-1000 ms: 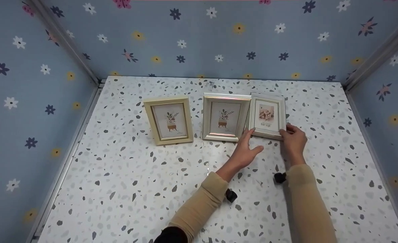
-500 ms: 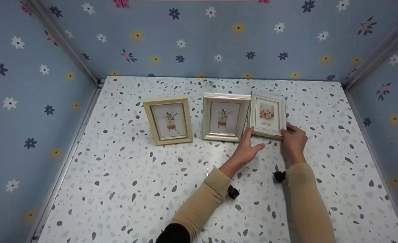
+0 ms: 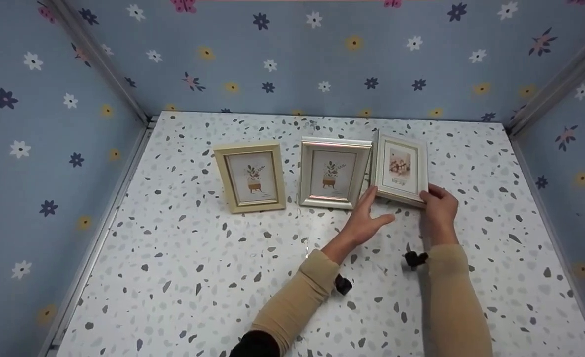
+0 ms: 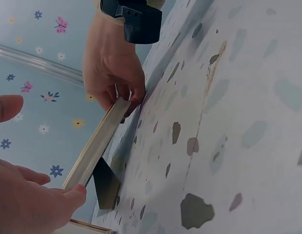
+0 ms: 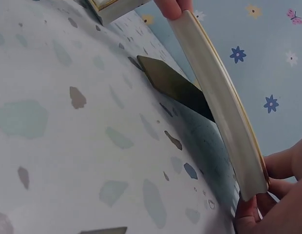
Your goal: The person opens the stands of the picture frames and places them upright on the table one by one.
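A pale photo frame [image 3: 400, 169] with a pink flower picture leans back at the right of a row of frames, turned slightly clockwise. My right hand [image 3: 440, 207] pinches its lower right corner, thumb in front and fingers behind. Near the lower left corner, my left hand [image 3: 363, 221] touches the frame with extended fingertips, its thumb held apart. The right wrist view shows the frame's lower edge [image 5: 221, 107] raised off the tabletop, and a dark stand leg [image 5: 175, 85] sticking out behind. Just left of it stands a silvery photo frame [image 3: 304, 173] with a plant picture.
A cream-gold photo frame [image 3: 225, 181] with a similar plant picture stands farther left. All rest on a white speckled tabletop [image 3: 213, 287], enclosed by blue flowered panels [image 3: 292, 49] at the back and sides. Black wrist cameras [image 3: 342, 284] hang beside both sleeves.
The pink-flower photo frame has shifted a little right and turned slightly clockwise, widening its gap from the silvery one. My right hand moved with it; the left stays at its lower left corner.
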Demonstrator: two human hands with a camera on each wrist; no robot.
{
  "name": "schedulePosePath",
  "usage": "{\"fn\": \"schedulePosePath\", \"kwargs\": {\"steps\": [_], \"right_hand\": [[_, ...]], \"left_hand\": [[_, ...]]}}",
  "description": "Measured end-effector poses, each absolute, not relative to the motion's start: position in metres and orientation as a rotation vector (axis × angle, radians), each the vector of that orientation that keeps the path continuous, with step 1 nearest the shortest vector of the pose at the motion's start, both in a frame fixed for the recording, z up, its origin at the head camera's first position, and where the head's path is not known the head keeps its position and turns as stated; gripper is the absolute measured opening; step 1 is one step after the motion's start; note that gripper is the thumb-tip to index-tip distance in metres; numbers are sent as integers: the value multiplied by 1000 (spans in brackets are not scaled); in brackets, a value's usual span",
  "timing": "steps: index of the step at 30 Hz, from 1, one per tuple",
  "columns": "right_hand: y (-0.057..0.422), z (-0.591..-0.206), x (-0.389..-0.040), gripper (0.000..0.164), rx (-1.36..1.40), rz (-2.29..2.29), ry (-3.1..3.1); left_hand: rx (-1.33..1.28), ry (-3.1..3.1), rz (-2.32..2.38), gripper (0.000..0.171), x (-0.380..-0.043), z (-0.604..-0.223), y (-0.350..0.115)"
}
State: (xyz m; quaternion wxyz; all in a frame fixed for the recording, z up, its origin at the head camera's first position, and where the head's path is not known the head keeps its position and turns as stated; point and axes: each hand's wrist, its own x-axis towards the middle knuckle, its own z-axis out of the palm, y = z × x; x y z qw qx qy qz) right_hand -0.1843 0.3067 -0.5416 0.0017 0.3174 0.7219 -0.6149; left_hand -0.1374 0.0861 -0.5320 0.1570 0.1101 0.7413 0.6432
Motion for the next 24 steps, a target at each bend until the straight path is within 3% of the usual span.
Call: {"fn": "schedulePosePath", "kwargs": {"steps": [24], "right_hand": [[316, -525, -155, 51, 1007, -2692, 1497]], "left_hand": [[616, 2058, 1959, 73, -127, -525, 66]]}}
